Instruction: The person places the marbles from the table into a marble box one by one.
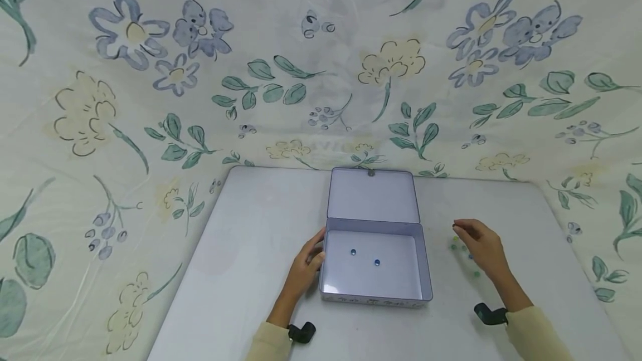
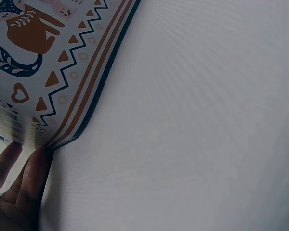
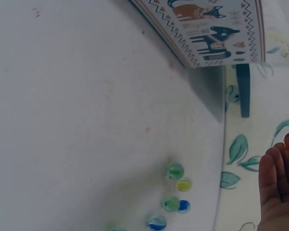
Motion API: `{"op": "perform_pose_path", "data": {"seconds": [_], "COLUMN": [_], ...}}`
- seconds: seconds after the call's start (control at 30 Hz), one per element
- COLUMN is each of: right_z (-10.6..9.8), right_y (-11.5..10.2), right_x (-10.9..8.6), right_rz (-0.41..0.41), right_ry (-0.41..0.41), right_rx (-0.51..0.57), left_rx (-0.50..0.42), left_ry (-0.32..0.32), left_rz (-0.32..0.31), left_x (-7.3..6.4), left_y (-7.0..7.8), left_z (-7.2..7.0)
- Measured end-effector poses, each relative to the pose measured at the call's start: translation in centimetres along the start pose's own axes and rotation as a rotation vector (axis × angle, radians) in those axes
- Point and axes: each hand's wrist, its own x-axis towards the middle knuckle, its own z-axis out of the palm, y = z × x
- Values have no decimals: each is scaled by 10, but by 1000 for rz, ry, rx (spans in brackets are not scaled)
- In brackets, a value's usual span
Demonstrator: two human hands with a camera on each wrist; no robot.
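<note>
A hinged tin box (image 1: 375, 298) lies with its lid (image 1: 373, 196) folded back. Inside, two blue marbles (image 1: 353, 252) (image 1: 377, 263) rest apart on its floor. My left hand (image 1: 302, 269) touches the box's left wall with extended fingers; its fingertips (image 2: 34, 168) meet the patterned outside near a corner. Right of the box, my right hand (image 1: 485, 247) is raised over the table, pinching a small reddish-orange marble (image 3: 287, 140) between thumb and fingers, partly hidden. Below it lie loose marbles: green (image 3: 175, 171), yellow (image 3: 183, 184) and blue ones (image 3: 157, 223).
The white table (image 1: 251, 227) carries the box and marbles. A floral cloth (image 1: 311, 71) hangs behind and around the table. Black wrist-worn cameras (image 1: 302, 332) (image 1: 490, 314) stick out at both wrists.
</note>
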Motion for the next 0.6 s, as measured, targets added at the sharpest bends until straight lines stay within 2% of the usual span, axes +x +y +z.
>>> {"op": "perform_pose_path", "data": {"seconds": [0.1,0.37,0.47,0.6], "right_z": [0,1,2,3], "right_y": [-5,-18,-23,-31], "right_x": [2,9,11,13], "right_rz": [-10,-83,-104,-126], "right_ry": [-22,-31,-35,-61], "right_rx": [16,-1,6,32], "left_rx": [11,7,9,22], "left_ry": [9,-8,3,20], "left_rz": [-2,-4,-3,-2], "left_x": [-1,-6,-5,-3], "left_y": [4,27,24,10], "left_z": [1,-2,-1,1]}}
